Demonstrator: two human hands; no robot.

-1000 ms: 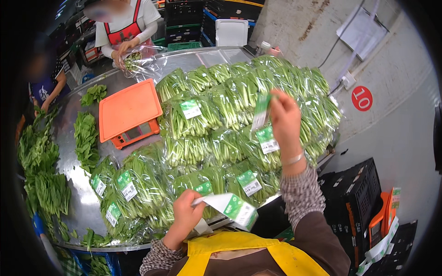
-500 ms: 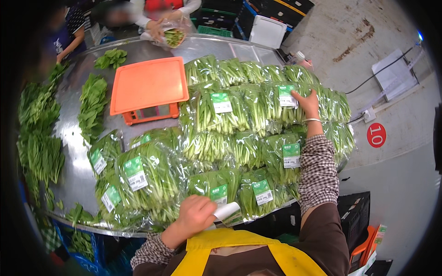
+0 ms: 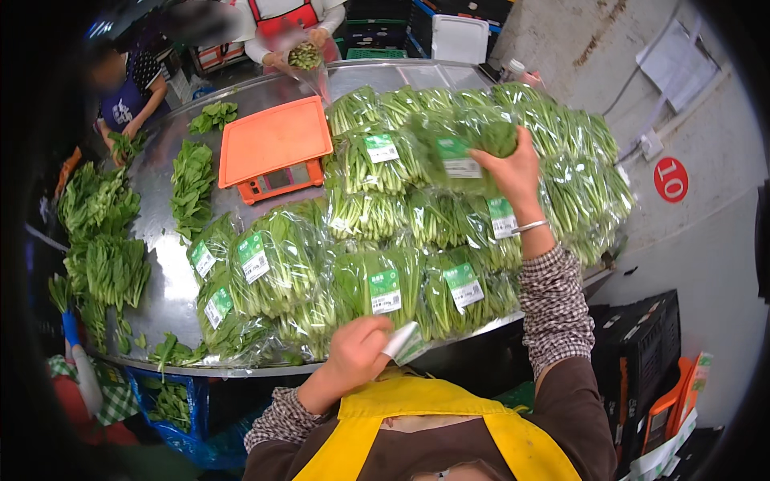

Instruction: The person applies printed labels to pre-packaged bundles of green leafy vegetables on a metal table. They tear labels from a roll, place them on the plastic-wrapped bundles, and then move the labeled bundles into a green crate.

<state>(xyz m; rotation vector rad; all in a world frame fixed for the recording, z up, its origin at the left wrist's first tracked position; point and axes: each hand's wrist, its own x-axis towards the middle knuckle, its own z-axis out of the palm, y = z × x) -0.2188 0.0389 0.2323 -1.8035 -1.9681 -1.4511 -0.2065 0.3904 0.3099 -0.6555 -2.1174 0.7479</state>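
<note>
My right hand [image 3: 516, 170] grips a clear bag of leafy greens [image 3: 437, 132] by its right end, thumb beside its green-and-white label. That bag is tilted above the pile and blurred by motion. Close to my chest, my left hand [image 3: 357, 354] is closed on a strip of green-and-white labels [image 3: 411, 345], which curls out past its fingers. Just beyond that hand lie a labelled bag of greens [image 3: 361, 280] and another labelled bag [image 3: 445, 301]. More bagged greens [image 3: 577, 188] are heaped in rows under and around my right hand.
An orange scale [image 3: 277, 140] stands left of the bags on the metal table [image 3: 164, 272]. Loose greens [image 3: 104, 272] lie along its left side. One co-worker [image 3: 132, 96] handles greens at far left; another [image 3: 281, 24] holds a bag across the table. Black crates [image 3: 642, 345] stand at lower right.
My right hand has gripped a bag and drawn it up and leftward off the pile. My left hand keeps the label strip, more of its green side now showing. The whole view has shifted.
</note>
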